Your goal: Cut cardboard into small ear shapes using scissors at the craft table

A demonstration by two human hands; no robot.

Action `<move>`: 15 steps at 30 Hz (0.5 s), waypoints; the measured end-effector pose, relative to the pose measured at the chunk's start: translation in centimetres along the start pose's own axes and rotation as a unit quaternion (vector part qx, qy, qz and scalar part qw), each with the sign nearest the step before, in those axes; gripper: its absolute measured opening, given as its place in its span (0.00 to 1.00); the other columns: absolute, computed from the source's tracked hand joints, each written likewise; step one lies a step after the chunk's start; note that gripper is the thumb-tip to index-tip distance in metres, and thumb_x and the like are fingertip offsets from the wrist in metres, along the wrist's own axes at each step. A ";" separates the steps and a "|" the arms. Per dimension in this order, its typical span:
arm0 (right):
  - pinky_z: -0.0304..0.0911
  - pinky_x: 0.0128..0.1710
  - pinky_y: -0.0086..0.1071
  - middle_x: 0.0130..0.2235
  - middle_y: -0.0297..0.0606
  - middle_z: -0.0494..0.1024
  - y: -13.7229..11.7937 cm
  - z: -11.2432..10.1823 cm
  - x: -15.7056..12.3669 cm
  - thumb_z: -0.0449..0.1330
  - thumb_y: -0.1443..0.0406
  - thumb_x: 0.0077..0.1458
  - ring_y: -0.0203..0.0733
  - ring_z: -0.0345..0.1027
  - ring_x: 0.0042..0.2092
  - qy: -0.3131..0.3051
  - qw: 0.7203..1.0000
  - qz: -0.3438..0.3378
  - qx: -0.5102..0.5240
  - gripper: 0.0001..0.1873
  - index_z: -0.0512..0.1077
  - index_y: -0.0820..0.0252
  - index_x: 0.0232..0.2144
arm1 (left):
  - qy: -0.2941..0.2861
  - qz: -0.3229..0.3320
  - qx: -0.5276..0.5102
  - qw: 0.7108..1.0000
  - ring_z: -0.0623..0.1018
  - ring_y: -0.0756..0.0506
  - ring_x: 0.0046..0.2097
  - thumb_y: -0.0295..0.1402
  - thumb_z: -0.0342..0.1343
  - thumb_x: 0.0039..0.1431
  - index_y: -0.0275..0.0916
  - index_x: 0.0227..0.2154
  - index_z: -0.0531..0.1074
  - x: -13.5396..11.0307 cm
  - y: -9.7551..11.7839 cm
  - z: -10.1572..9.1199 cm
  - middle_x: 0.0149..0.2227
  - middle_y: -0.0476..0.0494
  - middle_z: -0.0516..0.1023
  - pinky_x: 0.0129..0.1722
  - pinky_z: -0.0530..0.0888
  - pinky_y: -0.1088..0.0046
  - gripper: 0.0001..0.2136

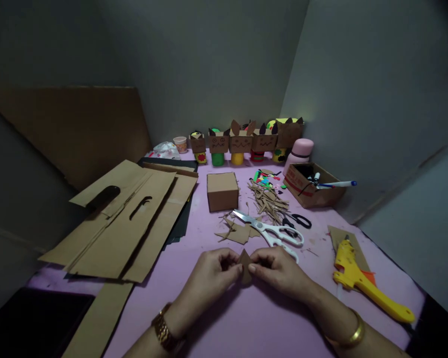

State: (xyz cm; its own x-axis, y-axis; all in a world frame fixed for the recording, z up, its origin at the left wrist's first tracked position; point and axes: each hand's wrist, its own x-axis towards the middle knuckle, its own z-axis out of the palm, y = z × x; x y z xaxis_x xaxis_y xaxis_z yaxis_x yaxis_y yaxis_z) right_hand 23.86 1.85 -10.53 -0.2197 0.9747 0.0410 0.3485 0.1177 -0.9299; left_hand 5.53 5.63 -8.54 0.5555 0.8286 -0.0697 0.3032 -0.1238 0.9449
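Note:
Between my two hands is a small pointed piece of brown cardboard (246, 276), its tip up. My left hand (215, 272) pinches its left edge between thumb and fingers. From the other side, my right hand (278, 271) pinches its right edge. Just beyond my hands lie white-handled scissors (271, 231), blades partly over cardboard offcuts (238, 232). Black-handled scissors (301, 221) rest behind them. A small closed cardboard box (222, 191) stands farther back on the pink tabletop (224, 323).
Flattened cardboard (134, 223) covers the left side. A yellow glue gun (366, 288) lies at right on a cardboard strip. Cardboard shreds (269, 199), an open box of pens (313, 191) and a pink bottle (300, 154) stand farther back, before several cardboard-headed figures (241, 144).

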 end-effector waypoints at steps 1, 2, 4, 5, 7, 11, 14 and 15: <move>0.59 0.25 0.28 0.23 0.35 0.75 0.0 0.1 0.0 0.57 0.62 0.52 0.37 0.66 0.25 -0.007 0.999 0.016 0.028 0.10 0.74 0.63 0.27 | -0.008 -0.028 -0.056 0.998 0.72 0.50 0.27 0.29 0.57 0.50 0.35 0.26 0.74 0.1 -0.1 0.0 0.25 0.49 0.76 0.27 0.66 0.75 0.03; 0.58 0.22 0.27 0.21 0.33 0.73 0.0 0.1 0.0 0.57 0.60 0.52 0.35 0.64 0.23 -0.014 0.998 0.033 0.053 0.12 0.73 0.63 0.26 | -0.020 -0.050 -0.105 0.993 0.71 0.50 0.26 0.30 0.58 0.49 0.35 0.25 0.73 0.2 -0.2 0.0 0.24 0.50 0.75 0.26 0.66 0.76 0.03; 0.54 0.18 0.25 0.18 0.30 0.69 0.1 0.3 0.0 0.58 0.59 0.51 0.32 0.60 0.19 -0.020 0.994 0.061 0.094 0.13 0.71 0.63 0.24 | -0.039 -0.074 -0.173 0.981 0.71 0.51 0.26 0.31 0.61 0.46 0.34 0.25 0.73 0.4 -0.5 0.1 0.25 0.49 0.75 0.26 0.65 0.76 0.05; 0.53 0.18 0.24 0.17 0.29 0.68 0.2 0.3 0.1 0.60 0.59 0.50 0.31 0.58 0.18 -0.018 0.992 0.068 0.108 0.13 0.71 0.63 0.23 | -0.046 -0.078 -0.195 0.977 0.72 0.50 0.27 0.32 0.63 0.45 0.34 0.26 0.73 0.5 -0.7 0.1 0.26 0.48 0.76 0.27 0.66 0.76 0.07; 0.52 0.18 0.24 0.18 0.28 0.68 0.2 0.4 0.1 0.62 0.58 0.49 0.30 0.58 0.18 -0.009 0.989 0.073 0.131 0.14 0.70 0.63 0.22 | -0.046 -0.080 -0.229 0.969 0.74 0.49 0.29 0.32 0.66 0.42 0.34 0.27 0.74 0.5 -0.9 0.3 0.27 0.46 0.77 0.29 0.67 0.75 0.10; 0.54 0.18 0.23 0.20 0.29 0.69 0.3 0.4 0.4 0.58 0.49 0.51 0.30 0.60 0.19 0.008 0.983 0.072 0.171 0.22 0.70 0.63 0.24 | -0.022 -0.079 -0.303 0.949 0.75 0.48 0.29 0.34 0.66 0.45 0.33 0.27 0.74 0.7 -1.0 0.4 0.27 0.44 0.79 0.32 0.69 0.74 0.10; 0.53 0.18 0.23 0.22 0.31 0.71 0.3 0.4 0.5 0.59 0.47 0.49 0.30 0.60 0.20 0.008 0.980 0.066 0.185 0.24 0.71 0.64 0.27 | 0.010 -0.084 -0.334 0.939 0.73 0.52 0.27 0.33 0.65 0.47 0.32 0.28 0.75 0.9 -0.9 0.4 0.26 0.45 0.78 0.28 0.67 0.79 0.08; 0.53 0.18 0.23 0.22 0.31 0.71 0.3 0.5 0.4 0.62 0.48 0.47 0.30 0.60 0.21 0.004 0.981 0.063 0.186 0.23 0.72 0.64 0.28 | 0.021 -0.089 -0.340 0.936 0.72 0.53 0.26 0.32 0.65 0.47 0.32 0.28 0.76 0.9 -0.9 0.4 0.26 0.46 0.78 0.27 0.66 0.81 0.08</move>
State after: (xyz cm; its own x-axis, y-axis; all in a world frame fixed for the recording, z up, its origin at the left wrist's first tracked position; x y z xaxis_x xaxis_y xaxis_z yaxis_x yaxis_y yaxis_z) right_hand 23.38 2.20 -10.95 -0.1889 0.9785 -0.0824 0.0164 -0.0807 -0.9966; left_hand 6.03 6.32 -9.62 0.5084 0.8254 -0.2454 -0.1823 0.3817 0.9061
